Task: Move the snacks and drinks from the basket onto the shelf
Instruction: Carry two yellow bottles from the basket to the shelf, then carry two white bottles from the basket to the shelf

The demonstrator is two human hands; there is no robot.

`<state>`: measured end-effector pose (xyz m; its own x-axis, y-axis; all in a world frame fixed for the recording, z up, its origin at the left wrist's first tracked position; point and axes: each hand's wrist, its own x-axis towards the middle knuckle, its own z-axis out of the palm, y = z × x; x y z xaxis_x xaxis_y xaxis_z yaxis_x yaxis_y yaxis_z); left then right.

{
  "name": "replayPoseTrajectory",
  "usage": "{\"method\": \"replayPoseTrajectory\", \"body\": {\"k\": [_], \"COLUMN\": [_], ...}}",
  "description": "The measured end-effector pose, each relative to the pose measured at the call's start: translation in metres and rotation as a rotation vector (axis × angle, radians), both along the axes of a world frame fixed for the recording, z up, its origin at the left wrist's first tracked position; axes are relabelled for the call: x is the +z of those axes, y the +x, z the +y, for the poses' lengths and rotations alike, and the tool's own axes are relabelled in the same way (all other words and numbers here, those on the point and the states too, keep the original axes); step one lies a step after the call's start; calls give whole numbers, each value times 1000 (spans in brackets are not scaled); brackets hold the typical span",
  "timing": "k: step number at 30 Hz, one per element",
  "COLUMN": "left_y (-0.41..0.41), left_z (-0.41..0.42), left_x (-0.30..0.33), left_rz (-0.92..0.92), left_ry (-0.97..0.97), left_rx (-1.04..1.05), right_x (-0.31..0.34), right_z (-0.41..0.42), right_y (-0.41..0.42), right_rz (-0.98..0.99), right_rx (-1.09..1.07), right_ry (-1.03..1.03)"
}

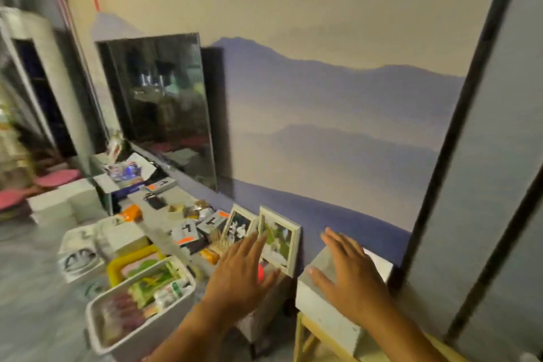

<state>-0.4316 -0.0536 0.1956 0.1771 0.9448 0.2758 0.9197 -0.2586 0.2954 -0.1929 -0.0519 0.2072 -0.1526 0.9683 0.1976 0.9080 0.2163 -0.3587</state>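
Head view. Basket (pixel 164 322): white, rectangular, yellow handle, lower left beside the long low shelf (pixel 164 214); holds packaged snacks (pixel 152 285), green-and-white wrappers uppermost, darker reddish packs toward its near end. Drinks cannot be told apart in the blur.

Left hand (pixel 239 275): fingers straight and spread, palm down, holding nothing; it hovers over the shelf's near end, just right of the basket. Small red-orange object (pixel 260 273) partly hidden under its fingers; whether it is touched cannot be told.

Right hand (pixel 351 270): fingers straight and spread, holding nothing; over the top of a grey-white block (pixel 323 314), contact not certain.

Shelf contents: two framed photos (pixel 279 239) leaning against the wall behind the left hand; white cards marked with black shapes and orange corners (pixel 188 232); small packets (pixel 194 210); an orange pack (pixel 132 212) farther left.

Television (pixel 164 109): dark screen, standing at the shelf's far end against a wall mural of blue mountains (pixel 338 114).
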Motion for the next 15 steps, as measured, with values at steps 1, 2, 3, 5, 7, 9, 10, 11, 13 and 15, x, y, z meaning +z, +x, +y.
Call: {"method": "replayPoseTrajectory", "body": {"k": [1, 2, 3, 5, 7, 9, 10, 11, 13, 15], "left_y": [-39, -76, -112, -179, -238, -290, -311, -330, -361, -386], "left_z": [-10, -22, -33, -56, -73, -84, -86, -88, -84, -73], "left_x": [2, 5, 8, 16, 22, 25, 25, 24, 22, 17], "left_rz": [2, 5, 7, 10, 7, 0, -9, -17, -26, -34], "left_ry": [-2, -2, -2, 0, 0, -6, -11, -13, -22, -45], "left_rx": [44, 88, 129, 203, 263, 316, 336, 355, 377, 378], "right_x": [2, 4, 7, 11, 15, 18, 19, 19, 17, 11], "right_z": [-2, -4, -7, -12, -17, -21, -21, -19, -11, 4], "right_y": [-41, -81, -121, -196, -260, -314, -337, -357, -391, -419], "right_rz": [14, 30, 44, 46, 36, 32, 28, 23, 9, 0], "right_rx": [30, 63, 104, 191, 266, 335, 359, 380, 411, 431], "right_ry": [4, 5, 3, -14, -19, -7, 0, 4, 2, -7]}}
